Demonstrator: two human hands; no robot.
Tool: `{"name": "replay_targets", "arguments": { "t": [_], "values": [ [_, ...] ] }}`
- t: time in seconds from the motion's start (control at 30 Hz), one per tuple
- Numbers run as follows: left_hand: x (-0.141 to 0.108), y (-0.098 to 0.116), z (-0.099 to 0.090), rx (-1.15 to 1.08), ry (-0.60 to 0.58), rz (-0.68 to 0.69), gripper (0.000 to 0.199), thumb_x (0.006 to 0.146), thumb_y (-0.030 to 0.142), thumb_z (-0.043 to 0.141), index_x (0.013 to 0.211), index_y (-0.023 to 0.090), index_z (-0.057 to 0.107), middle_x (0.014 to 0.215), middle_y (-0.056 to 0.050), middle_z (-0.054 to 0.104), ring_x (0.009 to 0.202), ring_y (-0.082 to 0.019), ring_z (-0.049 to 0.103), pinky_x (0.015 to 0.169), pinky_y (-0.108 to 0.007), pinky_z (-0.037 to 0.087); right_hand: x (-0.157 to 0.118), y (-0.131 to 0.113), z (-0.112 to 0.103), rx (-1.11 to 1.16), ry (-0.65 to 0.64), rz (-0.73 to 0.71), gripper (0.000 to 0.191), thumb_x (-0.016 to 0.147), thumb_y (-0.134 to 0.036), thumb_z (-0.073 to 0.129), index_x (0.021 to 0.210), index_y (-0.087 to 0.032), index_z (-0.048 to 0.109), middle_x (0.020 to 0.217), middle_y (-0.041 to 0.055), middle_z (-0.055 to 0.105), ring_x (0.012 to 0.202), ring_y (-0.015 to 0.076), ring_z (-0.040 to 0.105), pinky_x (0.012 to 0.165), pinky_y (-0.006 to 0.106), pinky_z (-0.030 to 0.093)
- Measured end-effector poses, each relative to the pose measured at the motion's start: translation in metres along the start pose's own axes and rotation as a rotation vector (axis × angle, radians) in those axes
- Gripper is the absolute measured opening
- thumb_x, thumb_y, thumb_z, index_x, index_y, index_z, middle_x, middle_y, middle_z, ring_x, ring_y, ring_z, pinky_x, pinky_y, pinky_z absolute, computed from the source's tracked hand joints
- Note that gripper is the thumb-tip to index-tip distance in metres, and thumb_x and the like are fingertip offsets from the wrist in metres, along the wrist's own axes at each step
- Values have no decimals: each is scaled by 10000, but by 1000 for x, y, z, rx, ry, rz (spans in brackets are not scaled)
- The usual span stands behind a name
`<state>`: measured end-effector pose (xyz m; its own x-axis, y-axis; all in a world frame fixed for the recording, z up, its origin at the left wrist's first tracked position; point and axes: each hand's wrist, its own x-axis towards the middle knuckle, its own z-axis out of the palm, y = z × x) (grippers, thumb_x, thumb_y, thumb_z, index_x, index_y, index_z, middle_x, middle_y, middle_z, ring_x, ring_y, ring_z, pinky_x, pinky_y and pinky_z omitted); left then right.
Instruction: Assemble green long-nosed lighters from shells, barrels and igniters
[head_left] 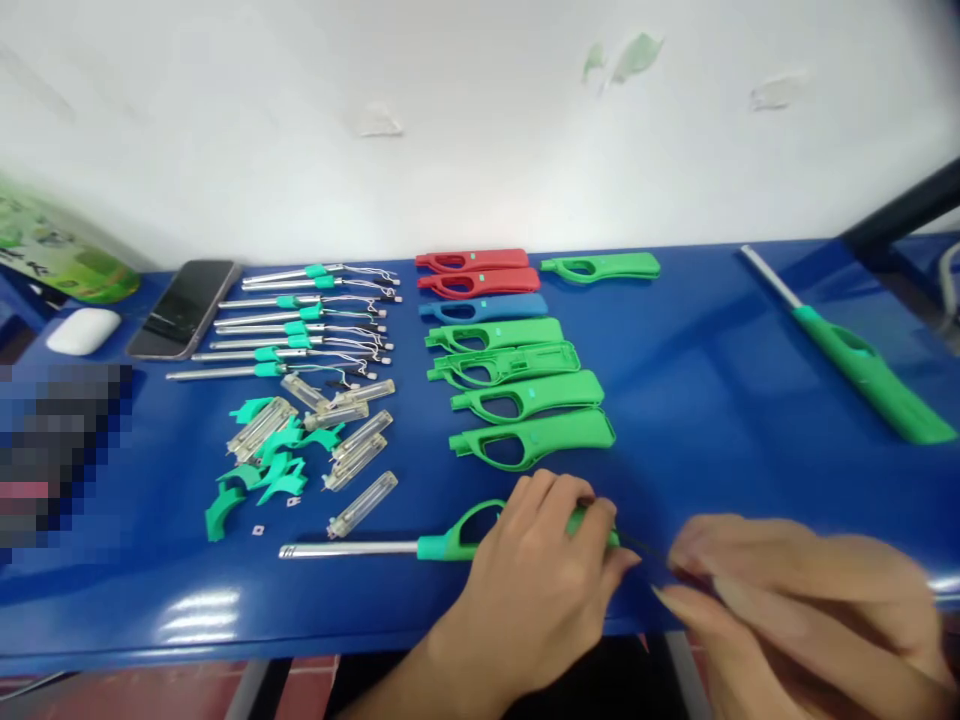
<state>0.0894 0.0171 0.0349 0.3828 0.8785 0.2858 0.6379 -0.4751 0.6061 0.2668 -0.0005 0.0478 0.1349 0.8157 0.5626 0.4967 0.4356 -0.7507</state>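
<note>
Hands (551, 570) hold down a green lighter (442, 546), left one gripping.

Assembly workbench, lighter parts in rows (521, 395)

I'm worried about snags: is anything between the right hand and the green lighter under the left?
Only a thin, blurred dark rod shows between the right hand and the green lighter; the left hand covers much of its handle.

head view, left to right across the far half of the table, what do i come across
White case, phone, metal tubes, red shells, separate green shell, green lighter.
</note>
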Motion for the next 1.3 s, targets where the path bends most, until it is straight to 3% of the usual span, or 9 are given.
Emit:
{"name": "replay_targets", "arguments": {
  "t": [0.2, 0.43, 0.57, 0.63, 0.77, 0.83, 0.97, 1.17, 1.3],
  "values": [
    [-2, 0, 3, -15, -17, -4, 158, 1074, 283, 589, 1138, 162, 668, 1095, -77, 695, 983, -245, 661, 878, -432, 634, 11, -9, 5, -83, -76, -93, 238, 994, -176, 668, 1130, -286, 830, 1110, 26, 798, 948, 213, 791, 701, 322, 668],
    [-1, -2, 3, -10, 10, 8, 210, 1093, 269, 532, 1200, 140, 657, 1109, -100, 691, 1000, -266, 670, 867, -469, 647, 21, -18, 7, -45, 46, -170, 277, 882, -111, 820, 1102, -279, 822, 893, -15, 707, 767, 152, 731, 621, 290, 642],
    [-1, -2, 2, -5, 6, 5, 214, 1100, 274, 516, 1199, 151, 660, 1120, -94, 697, 1003, -257, 672, 866, -446, 650, 17, -9, -10, -136, -219, -236, 356, 993, -106, 646, 1283, -262, 781, 1197, 44, 753, 1027, 218, 767, 721, 339, 671],
    [-1, -2, 2, -1, 8, 5, 213, 1102, 270, 510, 1202, 156, 659, 1122, -90, 698, 1007, -253, 674, 875, -443, 649, 15, -8, -13, -140, -264, -239, 436, 984, -47, 617, 1338, -261, 753, 1193, 35, 771, 1010, 217, 776, 723, 348, 668],
    [-2, -2, 3, 6, 22, 11, 219, 1102, 274, 511, 1211, 147, 653, 1118, -92, 699, 1009, -260, 676, 875, -449, 650, 19, -15, 0, -46, -36, -207, 510, 869, -6, 786, 1244, -352, 797, 960, -23, 691, 786, 144, 704, 683, 317, 634],
    [-3, -1, 4, 7, 25, 10, 203, 1092, 275, 540, 1208, 151, 651, 1118, -90, 698, 1008, -261, 676, 877, -453, 650, 21, -18, 5, -47, 30, -154, 454, 918, -54, 757, 1247, -364, 800, 967, -11, 689, 853, 162, 716, 732, 332, 640],
    [-4, -1, 5, 6, 26, 4, 172, 1064, 270, 606, 1188, 158, 649, 1136, -87, 697, 1017, -260, 675, 888, -458, 649, 18, -18, -2, -151, -183, -122, 336, 1042, -178, 615, 1315, -298, 770, 1142, 25, 793, 942, 207, 787, 714, 338, 657],
    [-2, -2, 3, 7, 18, 14, 203, 1096, 262, 524, 1205, 147, 650, 1109, -92, 694, 995, -260, 670, 862, -459, 653, 27, -16, -3, -103, -36, -209, 269, 860, -63, 796, 1017, -280, 822, 838, -24, 713, 714, 153, 746, 588, 288, 632],
    [-2, -1, 4, 10, 10, 3, 185, 1071, 284, 597, 1197, 158, 648, 1121, -85, 694, 997, -256, 666, 872, -460, 650, 27, -17, -5, -157, -168, -145, 275, 979, -135, 664, 1169, -272, 808, 1047, 41, 784, 934, 232, 801, 671, 343, 680]
  ]
}}
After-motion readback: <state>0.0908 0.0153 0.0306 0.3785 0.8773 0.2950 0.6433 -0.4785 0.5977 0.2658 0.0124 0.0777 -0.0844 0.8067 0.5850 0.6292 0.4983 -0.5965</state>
